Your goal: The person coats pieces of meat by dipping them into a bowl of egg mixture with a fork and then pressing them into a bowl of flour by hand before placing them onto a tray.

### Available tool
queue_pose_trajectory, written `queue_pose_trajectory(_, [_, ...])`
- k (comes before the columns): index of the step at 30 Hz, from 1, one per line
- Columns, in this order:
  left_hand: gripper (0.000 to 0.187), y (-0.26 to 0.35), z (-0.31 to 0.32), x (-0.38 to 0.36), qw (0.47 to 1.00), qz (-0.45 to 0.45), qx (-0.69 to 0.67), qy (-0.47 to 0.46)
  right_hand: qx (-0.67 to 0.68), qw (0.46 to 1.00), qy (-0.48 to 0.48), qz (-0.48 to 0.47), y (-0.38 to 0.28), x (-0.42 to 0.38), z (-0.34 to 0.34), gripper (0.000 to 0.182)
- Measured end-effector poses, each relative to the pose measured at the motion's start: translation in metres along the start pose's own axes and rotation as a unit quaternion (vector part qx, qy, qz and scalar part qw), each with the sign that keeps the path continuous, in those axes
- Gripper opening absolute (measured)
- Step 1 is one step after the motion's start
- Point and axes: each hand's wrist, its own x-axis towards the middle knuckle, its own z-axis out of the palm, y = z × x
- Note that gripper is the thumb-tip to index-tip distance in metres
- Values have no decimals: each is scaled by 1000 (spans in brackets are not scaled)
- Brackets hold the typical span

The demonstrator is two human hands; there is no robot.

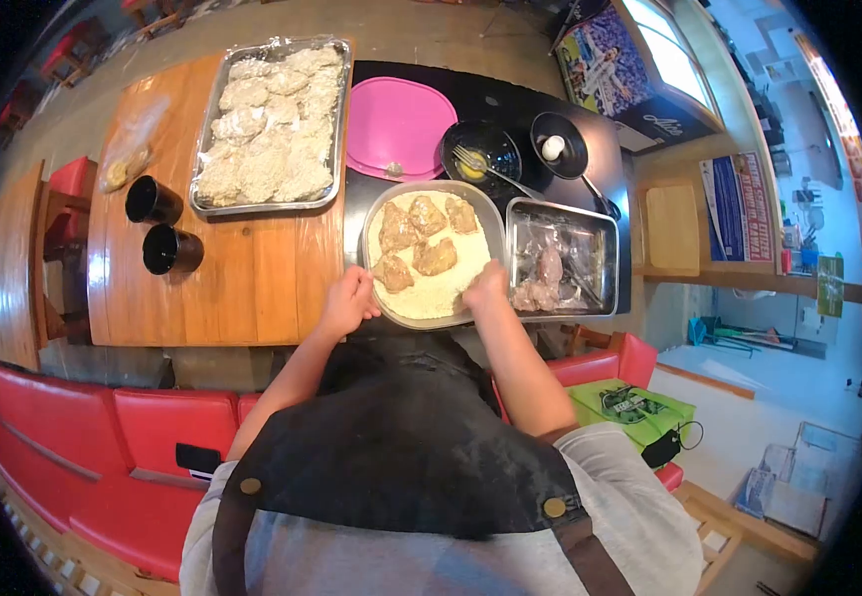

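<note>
A rounded metal pan [493, 214] of pale breadcrumbs [421, 298] stands in front of me. Several coated meat pieces [436, 257] lie on the crumbs. My left hand [353, 298] is closed at the pan's lower left rim, its fingers curled against the edge. Over the right rim reaches my right hand [487, 286], fingers bent together at the crumbs; whatever they pinch is hidden. Just right of that hand, a rectangular metal tray [612, 243] holds raw meat [548, 273].
A large tray [339, 189] of breaded pieces sits at upper left. Behind the pan are a pink lid [401, 119], a black bowl [495, 139] with egg and a fork [470, 159], and a small black pan [572, 149] with an egg. Two black cups [172, 248] stand left.
</note>
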Motion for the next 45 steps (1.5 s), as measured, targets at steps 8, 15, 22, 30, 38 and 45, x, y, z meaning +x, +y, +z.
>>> queue_pose_trajectory(8, [18,-13,1,3,996,-48,-51,-59,-2,997,36,-70,17,-21,-10,47])
queue_pose_trajectory(15, [45,5,-25,46,981,173,76,34,114,992,-25,-43,23,2,4,47])
queue_pose_trajectory(22, [49,14,-26,38,960,209,179,45,131,990,-20,-42,11,17,-2,47])
queue_pose_trajectory(30, [47,9,-24,37,952,221,199,64,88,993,3,-80,-23,24,30,34])
queue_pose_trajectory(38, [47,15,-23,37,949,206,232,60,-63,992,58,-87,-1,9,-9,38])
queue_pose_trajectory(45, [49,12,-16,37,930,166,315,93,-215,969,123,7,24,13,-16,28])
